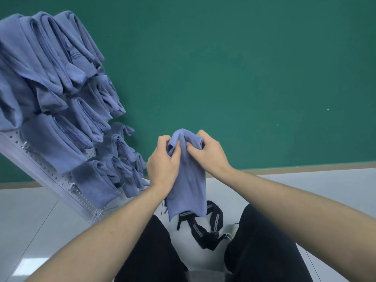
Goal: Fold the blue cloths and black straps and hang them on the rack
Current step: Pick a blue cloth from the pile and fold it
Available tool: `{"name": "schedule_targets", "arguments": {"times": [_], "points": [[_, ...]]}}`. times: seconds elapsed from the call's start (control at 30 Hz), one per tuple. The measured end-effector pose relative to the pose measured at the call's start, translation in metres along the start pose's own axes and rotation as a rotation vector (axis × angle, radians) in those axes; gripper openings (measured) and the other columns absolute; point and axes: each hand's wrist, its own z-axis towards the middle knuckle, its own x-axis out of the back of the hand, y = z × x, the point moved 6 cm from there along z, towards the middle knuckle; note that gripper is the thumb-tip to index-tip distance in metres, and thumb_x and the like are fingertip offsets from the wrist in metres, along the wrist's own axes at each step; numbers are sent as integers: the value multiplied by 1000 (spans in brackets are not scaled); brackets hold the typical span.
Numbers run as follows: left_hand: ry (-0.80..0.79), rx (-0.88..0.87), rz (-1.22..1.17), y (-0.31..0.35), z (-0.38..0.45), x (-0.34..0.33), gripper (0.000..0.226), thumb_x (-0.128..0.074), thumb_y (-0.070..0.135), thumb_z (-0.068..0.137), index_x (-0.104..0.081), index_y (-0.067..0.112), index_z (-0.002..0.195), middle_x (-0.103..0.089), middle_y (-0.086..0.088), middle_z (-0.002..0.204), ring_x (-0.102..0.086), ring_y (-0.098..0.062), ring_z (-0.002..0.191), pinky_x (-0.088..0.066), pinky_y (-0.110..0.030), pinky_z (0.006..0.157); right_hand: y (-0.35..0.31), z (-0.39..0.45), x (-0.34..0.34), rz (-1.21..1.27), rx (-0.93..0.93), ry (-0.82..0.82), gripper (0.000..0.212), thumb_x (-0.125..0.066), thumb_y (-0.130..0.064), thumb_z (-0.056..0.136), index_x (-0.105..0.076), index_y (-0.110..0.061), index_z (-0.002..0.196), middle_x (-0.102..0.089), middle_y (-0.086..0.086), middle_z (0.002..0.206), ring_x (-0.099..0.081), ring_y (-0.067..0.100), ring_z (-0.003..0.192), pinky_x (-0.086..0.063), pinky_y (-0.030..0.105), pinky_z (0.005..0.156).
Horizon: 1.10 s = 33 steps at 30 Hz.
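In the middle of the frame, both hands hold a blue cloth [187, 180] by its top edge. The left hand [162, 161] grips the cloth's left side with curled fingers, and the right hand [209, 153] pinches the right side just beside it. The cloth hangs down between the person's knees. Below it, a black strap [205, 231] with grey stripes lies on the pale floor [30, 220]. At the upper left, a white pegboard rack [46, 169] carries many folded blue cloths [50, 68] on its hooks, before a green wall [244, 68].
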Motion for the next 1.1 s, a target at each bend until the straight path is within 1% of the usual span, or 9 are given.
{"name": "schedule_targets", "arguments": {"times": [0.27,0.4,0.47,0.6,0.7,0.77,0.9,1.0,1.1], "points": [[12,142,-440,-4,-2,-13,9,-62,27,98,-56,33,94,-63,13,81,-56,0,69,-47,-23,69,-13,-1,-17,278,-73,-134,30,-55,-36,100,-54,-11,83,-61,2,75,-60,14,64,-55,37,69],[-119,209,-563,-12,-6,-23,22,-70,26,93,-62,22,113,-72,5,95,-67,-5,81,-50,-16,73,-4,1,-14,295,-121,-197,45,-32,-32,109,-70,-10,100,-69,-6,90,-61,-3,73,-44,7,73],[-130,249,-638,-16,-7,-24,22,-72,16,91,-63,17,112,-75,10,95,-70,-3,88,-52,-16,77,0,-2,-15,309,-126,-245,42,-30,-21,109,-71,-11,104,-70,-7,93,-63,-9,75,-42,2,72],[-154,319,-678,-21,-6,-28,10,-62,17,98,-67,18,107,-75,9,99,-69,-2,91,-52,-19,82,10,-3,-21,278,-46,-283,27,-47,-4,98,-72,-11,105,-71,-2,86,-66,10,84,-53,25,93],[-148,408,-692,-28,-1,-32,13,-53,25,103,-65,21,103,-70,6,94,-64,-3,84,-49,-24,81,26,2,-15,311,-42,-128,16,-63,-7,93,-60,-19,102,-57,-3,73,-53,15,72,-51,33,83],[-121,494,-756,-34,5,-31,16,-48,27,105,-64,22,104,-71,4,96,-68,-6,88,-52,-28,84,38,2,-13,253,-65,-74,32,-75,-18,88,-49,-19,107,-48,-2,82,-44,13,74,-44,23,77],[-162,631,-890,-48,11,-38,25,-41,31,107,-58,20,121,-73,1,107,-71,-13,98,-55,-39,92,61,-2,-27,173,-185,-292,45,-82,-36,81,-57,-24,115,-66,-9,111,-63,8,101,-48,20,88],[-161,684,-977,-57,12,-42,29,-39,29,109,-53,15,129,-68,-9,123,-67,-23,115,-52,-44,102,70,-3,-39,106,-199,-382,38,-82,-43,79,-65,-23,105,-74,-3,103,-69,16,100,-55,37,92],[-113,730,-1021,-69,13,-45,26,-38,28,109,-53,13,125,-69,-10,120,-68,-23,109,-54,-42,98,77,1,-49,24,-188,-395,38,-81,-44,80,-66,-16,101,-71,1,101,-68,20,97,-55,41,91]]}}
